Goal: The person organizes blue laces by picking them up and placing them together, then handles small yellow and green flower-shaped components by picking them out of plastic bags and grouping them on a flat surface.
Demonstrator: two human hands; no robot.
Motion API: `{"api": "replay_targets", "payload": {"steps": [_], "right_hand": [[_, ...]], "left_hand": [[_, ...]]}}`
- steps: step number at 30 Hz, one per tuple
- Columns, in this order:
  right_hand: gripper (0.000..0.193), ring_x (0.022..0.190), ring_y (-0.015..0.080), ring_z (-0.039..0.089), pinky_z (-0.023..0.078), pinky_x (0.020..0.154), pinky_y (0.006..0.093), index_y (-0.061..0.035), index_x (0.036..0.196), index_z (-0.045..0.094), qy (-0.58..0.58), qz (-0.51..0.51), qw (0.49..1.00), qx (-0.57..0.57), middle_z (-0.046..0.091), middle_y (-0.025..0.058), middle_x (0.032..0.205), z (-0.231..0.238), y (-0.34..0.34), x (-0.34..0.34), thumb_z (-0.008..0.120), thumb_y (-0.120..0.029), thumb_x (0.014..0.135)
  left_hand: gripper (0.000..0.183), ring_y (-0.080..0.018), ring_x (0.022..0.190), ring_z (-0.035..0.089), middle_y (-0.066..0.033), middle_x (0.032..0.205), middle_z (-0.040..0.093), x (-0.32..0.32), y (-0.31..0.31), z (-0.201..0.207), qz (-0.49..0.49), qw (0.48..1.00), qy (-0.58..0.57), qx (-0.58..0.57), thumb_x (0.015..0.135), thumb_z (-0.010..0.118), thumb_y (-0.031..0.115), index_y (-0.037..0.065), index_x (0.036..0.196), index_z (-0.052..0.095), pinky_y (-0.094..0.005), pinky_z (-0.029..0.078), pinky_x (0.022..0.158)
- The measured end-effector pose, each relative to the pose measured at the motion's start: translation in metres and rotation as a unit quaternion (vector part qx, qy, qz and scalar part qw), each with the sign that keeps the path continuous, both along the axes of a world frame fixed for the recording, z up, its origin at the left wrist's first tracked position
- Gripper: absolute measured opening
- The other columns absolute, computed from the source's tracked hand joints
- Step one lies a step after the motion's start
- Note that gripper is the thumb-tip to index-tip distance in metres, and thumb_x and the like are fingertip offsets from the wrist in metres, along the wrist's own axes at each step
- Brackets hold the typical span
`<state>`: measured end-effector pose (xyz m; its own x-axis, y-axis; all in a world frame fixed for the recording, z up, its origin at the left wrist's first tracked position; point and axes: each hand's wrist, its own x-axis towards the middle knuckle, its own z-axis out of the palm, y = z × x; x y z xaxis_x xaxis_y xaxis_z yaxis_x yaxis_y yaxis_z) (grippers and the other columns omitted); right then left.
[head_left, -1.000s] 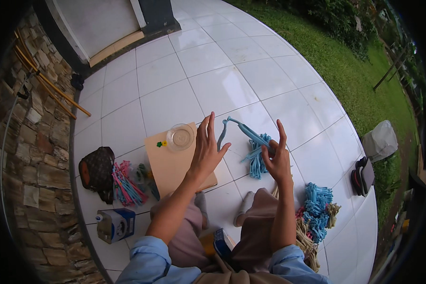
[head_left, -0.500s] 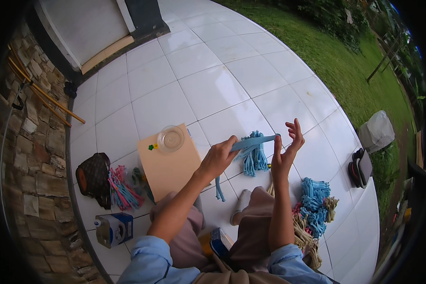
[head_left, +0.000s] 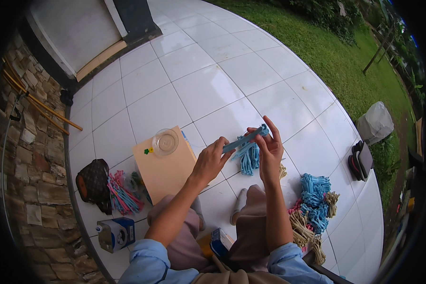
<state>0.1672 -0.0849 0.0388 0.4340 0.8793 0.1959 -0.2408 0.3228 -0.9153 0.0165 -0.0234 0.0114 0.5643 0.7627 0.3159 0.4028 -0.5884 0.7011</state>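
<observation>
Blue cord bundle (head_left: 249,154) is held up between both hands, above the white tile floor (head_left: 208,90) in front of the person's knees. Left hand (head_left: 212,161) is pinching one end of a flat strand, thumb and fingertips closed on it. Right hand (head_left: 270,149) grips the other end near the top, fingers partly extended, with the looped tassel part hanging down just left of its palm.

Handling judgement: soft, light, floppy material with no stiffness, so it will sag wherever unsupported. Looks grippy enough, not fragile. Best hold is at the gathered top where the strands meet; grabbing loose loops would likely let it unravel or tangle.

Left of the left hand: tan board (head_left: 164,168) flat on the floor, with a clear round lid (head_left: 165,141) on its far corner. Further left, a pile of pink and blue cords (head_left: 123,194), a dark brown pouch (head_left: 93,182) and a small blue box (head_left: 116,233).

Right of the right hand, lower down: heap of finished blue and beige bundles (head_left: 315,203). Dark sandals (head_left: 359,161) beyond that, near the grass.
</observation>
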Motion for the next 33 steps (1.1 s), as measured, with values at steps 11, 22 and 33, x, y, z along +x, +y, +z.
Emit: {"api": "replay_targets", "payload": {"steps": [11, 22, 33], "right_hand": [[0.053, 0.102, 0.0227, 0.058, 0.048, 0.08, 0.0304, -0.0038, 0.138, 0.026, -0.031, 0.113, 0.991, -0.066, 0.053, 0.0178, 0.122, -0.014, 0.013, -0.042, 0.049, -0.022, 0.094], [0.045, 0.067, 0.0175, 0.061, 0.051, 0.057, 0.027, -0.0014, 0.131, 0.026, 0.004, 0.198, 0.977, -0.075, 0.058, 0.0116, 0.08, -0.007, 0.037, -0.088, 0.032, -0.032, 0.099], [0.049, 0.067, 0.0107, 0.048, 0.044, 0.06, 0.0253, -0.0066, 0.14, 0.024, -0.145, 0.406, 0.89, -0.148, 0.046, 0.0044, 0.084, -0.016, 0.025, -0.118, 0.042, -0.023, 0.097]], "left_hand": [[0.047, -0.0094, 0.052, 0.039, -0.0001, 0.056, 0.04, -0.004, -0.017, 0.001, -0.061, 0.948, -0.177, -0.259, 0.098, 0.029, 0.042, 0.003, 0.097, 0.054, -0.0256, 0.034, 0.051], [0.038, -0.0073, 0.074, 0.041, 0.001, 0.083, 0.05, -0.071, -0.009, 0.007, 0.133, 0.908, -0.331, -0.22, 0.1, 0.032, 0.029, 0.002, 0.108, 0.057, -0.0226, 0.037, 0.067], [0.038, -0.0064, 0.065, 0.035, 0.0021, 0.083, 0.044, -0.115, -0.004, 0.008, 0.107, 0.899, -0.393, -0.163, 0.1, 0.031, 0.029, 0.008, 0.124, 0.052, -0.0214, 0.035, 0.061]]}}
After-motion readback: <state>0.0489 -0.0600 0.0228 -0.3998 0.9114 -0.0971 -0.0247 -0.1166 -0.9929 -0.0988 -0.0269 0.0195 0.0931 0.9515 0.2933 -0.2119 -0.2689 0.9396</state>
